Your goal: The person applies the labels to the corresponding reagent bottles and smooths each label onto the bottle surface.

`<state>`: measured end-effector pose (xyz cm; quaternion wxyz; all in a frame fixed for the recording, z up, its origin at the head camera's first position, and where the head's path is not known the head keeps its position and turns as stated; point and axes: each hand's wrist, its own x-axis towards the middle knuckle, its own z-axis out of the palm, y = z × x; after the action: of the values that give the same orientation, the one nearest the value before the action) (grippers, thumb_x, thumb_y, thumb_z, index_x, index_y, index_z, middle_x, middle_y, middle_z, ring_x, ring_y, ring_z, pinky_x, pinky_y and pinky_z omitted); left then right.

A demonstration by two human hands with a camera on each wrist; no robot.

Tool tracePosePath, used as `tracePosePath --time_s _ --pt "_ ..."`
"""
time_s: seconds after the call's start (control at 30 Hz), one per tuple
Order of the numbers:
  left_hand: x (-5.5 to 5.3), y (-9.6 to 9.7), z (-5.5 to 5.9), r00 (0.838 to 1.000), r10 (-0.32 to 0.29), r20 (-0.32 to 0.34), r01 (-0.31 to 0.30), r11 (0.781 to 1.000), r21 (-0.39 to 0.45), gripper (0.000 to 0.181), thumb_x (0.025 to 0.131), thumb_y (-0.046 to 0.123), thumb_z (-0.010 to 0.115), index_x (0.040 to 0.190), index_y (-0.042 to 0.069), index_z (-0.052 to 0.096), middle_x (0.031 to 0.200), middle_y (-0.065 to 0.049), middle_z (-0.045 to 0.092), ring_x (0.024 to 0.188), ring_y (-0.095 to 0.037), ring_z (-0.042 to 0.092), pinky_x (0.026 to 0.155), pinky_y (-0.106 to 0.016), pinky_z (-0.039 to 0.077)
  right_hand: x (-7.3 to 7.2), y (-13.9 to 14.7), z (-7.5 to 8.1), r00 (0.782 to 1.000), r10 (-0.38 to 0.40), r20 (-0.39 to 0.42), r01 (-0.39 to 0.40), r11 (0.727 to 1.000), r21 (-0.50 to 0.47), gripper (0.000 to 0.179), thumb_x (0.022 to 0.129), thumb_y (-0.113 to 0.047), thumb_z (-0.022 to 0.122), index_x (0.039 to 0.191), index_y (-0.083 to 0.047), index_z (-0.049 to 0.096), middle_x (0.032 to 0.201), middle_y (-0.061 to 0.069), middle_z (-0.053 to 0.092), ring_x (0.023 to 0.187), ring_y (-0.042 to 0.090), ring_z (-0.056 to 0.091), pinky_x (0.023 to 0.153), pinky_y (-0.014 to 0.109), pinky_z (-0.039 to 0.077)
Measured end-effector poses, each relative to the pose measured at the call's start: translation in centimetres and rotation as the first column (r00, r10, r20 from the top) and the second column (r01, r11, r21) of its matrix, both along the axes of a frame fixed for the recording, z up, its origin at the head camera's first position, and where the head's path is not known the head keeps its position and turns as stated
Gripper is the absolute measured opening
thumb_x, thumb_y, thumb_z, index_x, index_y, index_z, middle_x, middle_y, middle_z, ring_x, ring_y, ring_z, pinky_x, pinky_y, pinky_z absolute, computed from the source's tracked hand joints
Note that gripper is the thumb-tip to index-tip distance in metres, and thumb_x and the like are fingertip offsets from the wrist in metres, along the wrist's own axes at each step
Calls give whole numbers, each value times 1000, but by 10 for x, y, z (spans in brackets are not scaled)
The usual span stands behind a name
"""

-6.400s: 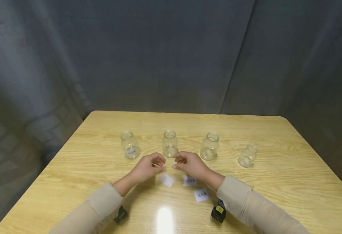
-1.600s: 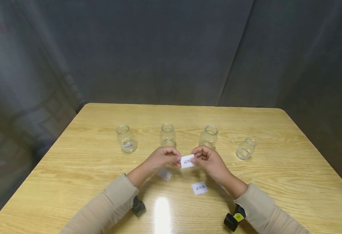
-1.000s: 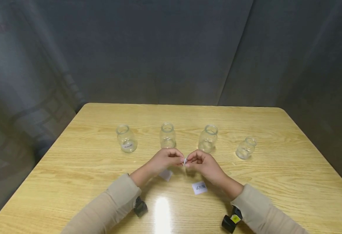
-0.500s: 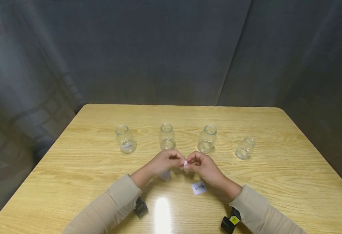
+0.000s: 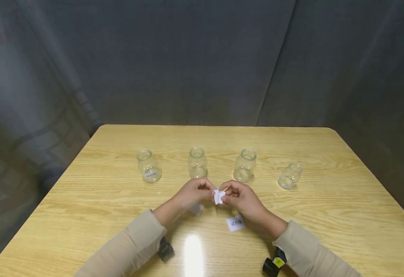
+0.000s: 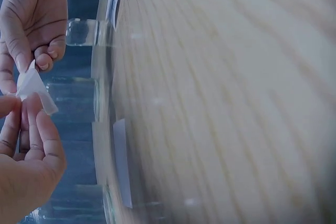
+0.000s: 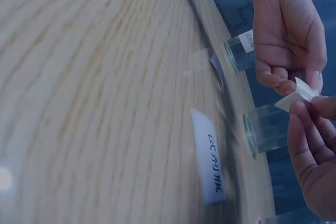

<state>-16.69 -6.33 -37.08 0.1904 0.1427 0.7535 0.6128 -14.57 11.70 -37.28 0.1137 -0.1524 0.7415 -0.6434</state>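
Head view: two bare hands meet over the wooden table [image 5: 118, 231], with one small white label between them.
White label [image 5: 217, 197]: pinched by both hands, bent, and up off the table.
Step now: the fingers seem to be working at the bent label, maybe to pull its layers apart; I cannot tell if any have come loose.
Good way: pinch only the edges, go slow and pull softly, so it does not rip or crumple.
Left hand [image 5: 193, 193]: thumb and fingers pinch one side; the arm slants in from the left.
Right hand [image 5: 242, 198]: thumb and fingers pinch the other side; the arm slants in from the right.
Written label [image 5: 235, 223]: flat on the table, on the near side of the right hand.
Paper piece [image 5: 197, 209]: under the left hand, partly hidden.
Labelled jar [image 5: 148, 167]: past the left hand, off to its left.
Middle jars [image 5: 245, 169]: two, just past the hands.
Small jar [image 5: 289, 177]: past the right hand, off to its right.
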Motion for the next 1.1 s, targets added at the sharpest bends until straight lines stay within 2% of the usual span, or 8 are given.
tracePosePath --time_s 0.3,0.47,0.6,0.77,0.93,1.1 --pt "0 -1 -3 999 21 42 -20 1000 -18 10 84 6 52 89 -2 51 76 -6 55 70 -15 55 67 -30 49 0 7 1 999 33 -37 -29 995 95 22 75 3 60 95 8 55 78 14 58 70 22 56 62 28 48" --pt "-1 -2 -3 998 34 58 -31 999 -38 10 81 4 54 88 -2 50 75 -7 54 69 -16 54 66 -31 49 -2 13 1 993 109 -35 -104 987 122 23 76 0 61 97 7 55 85 13 60 77 21 57 67 27 48" --pt "-2 -3 -3 998 42 53 -39 998 -51 13 78 2 57 88 -1 50 75 -6 52 68 -16 53 65 -30 47 -4 17 2 984 168 -51 -159 977 140 21 77 5 57 98 8 54 89 16 60 83 26 57 71 29 48" --pt "-1 -5 -2 999 34 33 -31 998 -62 15 77 3 58 90 -1 51 75 -5 51 68 -16 51 64 -29 46 -4 23 0 989 112 -101 -89 973 214 13 79 3 56 92 4 59 87 12 61 81 22 57 69 28 47" --pt "0 -6 -1 999 44 30 -43 998 -53 15 77 1 58 90 -2 51 74 -4 51 70 -19 53 65 -32 47 -4 26 -1 991 47 -122 -19 975 223 10 78 0 58 87 -1 62 92 11 61 85 21 56 73 28 46" --pt "-1 -7 -2 998 56 29 -53 995 -80 13 77 2 57 89 0 51 75 -4 50 70 -19 53 65 -31 47 -3 31 1 986 -9 -167 47 973 226 7 78 0 59 85 0 61 98 14 59 93 25 54 77 26 45"
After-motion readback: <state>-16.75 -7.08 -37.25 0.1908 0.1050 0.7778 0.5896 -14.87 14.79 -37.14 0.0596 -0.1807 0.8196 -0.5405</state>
